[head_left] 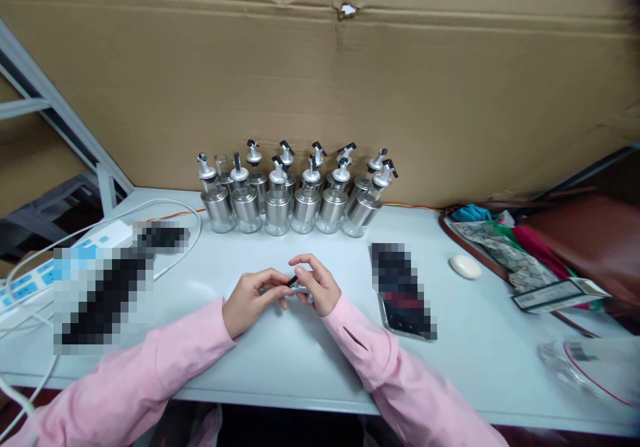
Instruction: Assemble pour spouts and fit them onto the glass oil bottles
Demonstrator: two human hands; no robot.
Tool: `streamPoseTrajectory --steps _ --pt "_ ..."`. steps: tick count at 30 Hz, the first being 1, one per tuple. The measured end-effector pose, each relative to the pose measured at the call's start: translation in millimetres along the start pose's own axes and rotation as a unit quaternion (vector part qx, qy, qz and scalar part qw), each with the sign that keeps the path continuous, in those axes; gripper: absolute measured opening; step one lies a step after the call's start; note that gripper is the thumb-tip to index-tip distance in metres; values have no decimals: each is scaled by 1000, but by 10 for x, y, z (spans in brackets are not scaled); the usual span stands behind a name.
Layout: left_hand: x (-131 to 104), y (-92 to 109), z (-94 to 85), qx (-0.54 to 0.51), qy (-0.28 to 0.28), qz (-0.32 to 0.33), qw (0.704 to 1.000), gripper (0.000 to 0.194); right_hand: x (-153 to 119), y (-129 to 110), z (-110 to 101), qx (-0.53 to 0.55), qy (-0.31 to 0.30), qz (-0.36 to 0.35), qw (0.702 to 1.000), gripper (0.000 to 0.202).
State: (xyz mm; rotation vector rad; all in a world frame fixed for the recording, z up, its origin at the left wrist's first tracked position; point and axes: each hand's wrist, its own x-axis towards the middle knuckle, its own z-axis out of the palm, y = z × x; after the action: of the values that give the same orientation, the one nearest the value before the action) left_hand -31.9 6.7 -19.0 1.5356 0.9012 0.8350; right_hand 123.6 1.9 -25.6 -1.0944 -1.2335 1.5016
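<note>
My left hand (254, 299) and my right hand (320, 286) meet over the middle of the table, fingers closed around a small pourer spout (293, 280). Its black lever shows between the fingertips, with a bit of silver body below; the rest is hidden by the fingers. Beyond the hands stand two rows of glass oil bottles (278, 211) with steel sleeves. Most carry silver pourer tops with black levers. One bottle (221, 165) at the back left has a bare glass neck.
A power strip (30, 280) with white cables lies left, near blurred dark items. On the right are a phone (407, 314), a white oval object (465, 266), a small box (557, 295), a brown bag (585, 227) and a clear plastic bag (600, 367). Cardboard (250, 67) walls the back.
</note>
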Motion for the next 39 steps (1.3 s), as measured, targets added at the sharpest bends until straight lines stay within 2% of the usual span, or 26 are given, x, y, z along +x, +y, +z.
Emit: streamPoseTrajectory --steps 7,10,14,19,26,33,39 --pt "9 -56 -12 -32 3 -33 999 29 -4 -31 14 21 1 15 1000 44" --pt "24 -72 -19 -7 -26 -32 999 32 -2 -49 21 22 6 13 1000 43" --pt "19 -57 -13 67 -98 -8 993 45 21 -12 22 40 -1 23 999 42" --pt "-4 -74 -7 139 -107 55 983 46 49 76 17 52 -23 47 997 29" --pt "-3 -117 -29 179 -128 74 973 45 48 86 11 49 -26 51 997 25" --pt "23 -93 -60 240 -115 102 959 50 -14 -30 29 41 -28 59 997 26" --pt "85 -100 -167 329 -26 142 933 48 -28 -47 42 43 -32 53 997 33"
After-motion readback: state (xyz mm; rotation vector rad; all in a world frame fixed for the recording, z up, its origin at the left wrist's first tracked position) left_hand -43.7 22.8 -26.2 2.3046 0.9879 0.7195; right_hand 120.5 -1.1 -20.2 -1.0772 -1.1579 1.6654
